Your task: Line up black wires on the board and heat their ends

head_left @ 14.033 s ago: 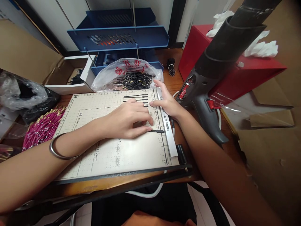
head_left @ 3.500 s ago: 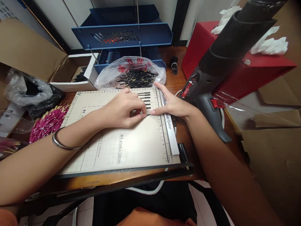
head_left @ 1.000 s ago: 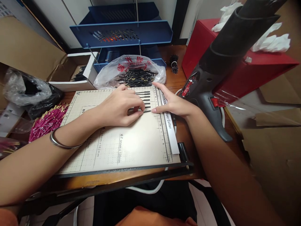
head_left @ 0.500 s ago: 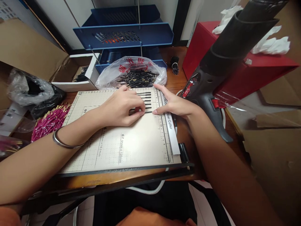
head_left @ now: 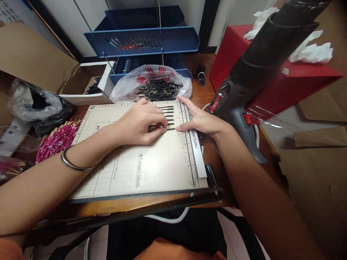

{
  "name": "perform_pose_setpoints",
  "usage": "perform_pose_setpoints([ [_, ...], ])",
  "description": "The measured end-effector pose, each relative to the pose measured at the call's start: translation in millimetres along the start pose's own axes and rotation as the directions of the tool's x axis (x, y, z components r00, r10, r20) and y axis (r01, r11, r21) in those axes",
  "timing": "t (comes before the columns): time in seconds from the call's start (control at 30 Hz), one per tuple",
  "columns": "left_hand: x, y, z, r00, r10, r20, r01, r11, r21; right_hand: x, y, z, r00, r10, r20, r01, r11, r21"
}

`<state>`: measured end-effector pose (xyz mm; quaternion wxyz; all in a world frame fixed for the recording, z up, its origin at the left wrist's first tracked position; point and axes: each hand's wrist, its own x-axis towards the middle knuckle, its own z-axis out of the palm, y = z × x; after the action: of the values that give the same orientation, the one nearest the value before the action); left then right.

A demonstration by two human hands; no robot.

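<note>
Several thin black sticks [head_left: 170, 115] lie side by side in a row on a cream paper cutter board [head_left: 159, 162] printed with grid lines and sizes. Over their left ends rests my left hand [head_left: 143, 121], fingers curled, thumb and forefinger closed on the nearest stick; part of that stick is hidden under the fingers. My right hand [head_left: 199, 119] is at the board's right edge with thumb and forefinger spread wide. Its thumb tip is at the right end of the nearest stick, and its forefinger reaches the far end of the row.
Behind the board sits a plastic bag [head_left: 124, 88] of black gold-tipped sticks. Magenta gold-tipped sticks [head_left: 58, 142] are heaped at left, near a white box [head_left: 105, 81]. A blue rack [head_left: 173, 39] stands behind. On the right are a dark heat gun [head_left: 238, 97] and a red box [head_left: 298, 86].
</note>
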<state>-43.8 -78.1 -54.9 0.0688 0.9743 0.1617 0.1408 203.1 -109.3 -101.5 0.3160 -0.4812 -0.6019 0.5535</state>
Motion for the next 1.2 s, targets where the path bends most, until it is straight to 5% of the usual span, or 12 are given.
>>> perform_pose_setpoints([
  [1.2, -0.1, -1.6, 4.4, 0.999, 0.031, -0.044, -0.031, 1.000, -0.004, 1.1, 4.3, -1.4, 0.999, -0.030, -0.019, 0.029, 0.999, -0.017],
])
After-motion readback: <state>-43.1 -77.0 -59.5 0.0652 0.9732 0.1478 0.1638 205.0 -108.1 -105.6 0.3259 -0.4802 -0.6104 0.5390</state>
